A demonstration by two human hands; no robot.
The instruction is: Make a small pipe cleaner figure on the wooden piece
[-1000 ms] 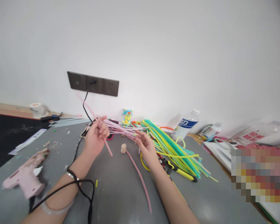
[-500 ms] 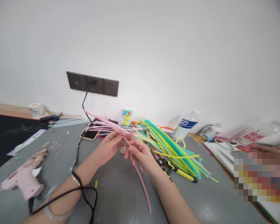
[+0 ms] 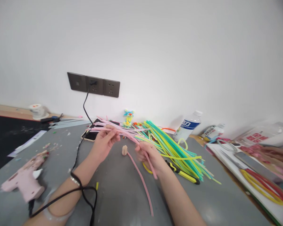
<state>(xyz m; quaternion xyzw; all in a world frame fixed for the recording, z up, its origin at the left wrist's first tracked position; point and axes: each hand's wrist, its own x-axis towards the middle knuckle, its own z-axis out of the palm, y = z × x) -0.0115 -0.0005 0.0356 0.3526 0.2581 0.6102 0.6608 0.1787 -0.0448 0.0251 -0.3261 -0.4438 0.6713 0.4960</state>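
Observation:
My right hand [image 3: 149,155] is closed around a pink pipe cleaner [image 3: 152,166], whose lower end sticks out below the fist. The strand runs up and left to my left hand [image 3: 106,141], where thumb and fingers pinch it. Below, between both hands, another pink pipe cleaner [image 3: 141,180] lies curved on the grey table [image 3: 118,194], with a small beige coiled piece [image 3: 124,150] at its upper end. Behind my hands spreads a bundle of pale pink pipe cleaners [image 3: 129,130], partly over a phone [image 3: 91,135].
Yellow and green pipe cleaners [image 3: 176,150] and yellow-handled pliers [image 3: 184,174] lie to the right, near a bottle [image 3: 187,125]. A pink glue gun [image 3: 25,182] is at left; its black cord [image 3: 61,196] crosses my left forearm. Scissors [image 3: 261,185] and another person's hand [image 3: 278,153] are far right.
My hands have moved apart, the right one slightly down and right, the left one leftward. The curved pipe cleaner with the beige piece now shows uncovered on the table.

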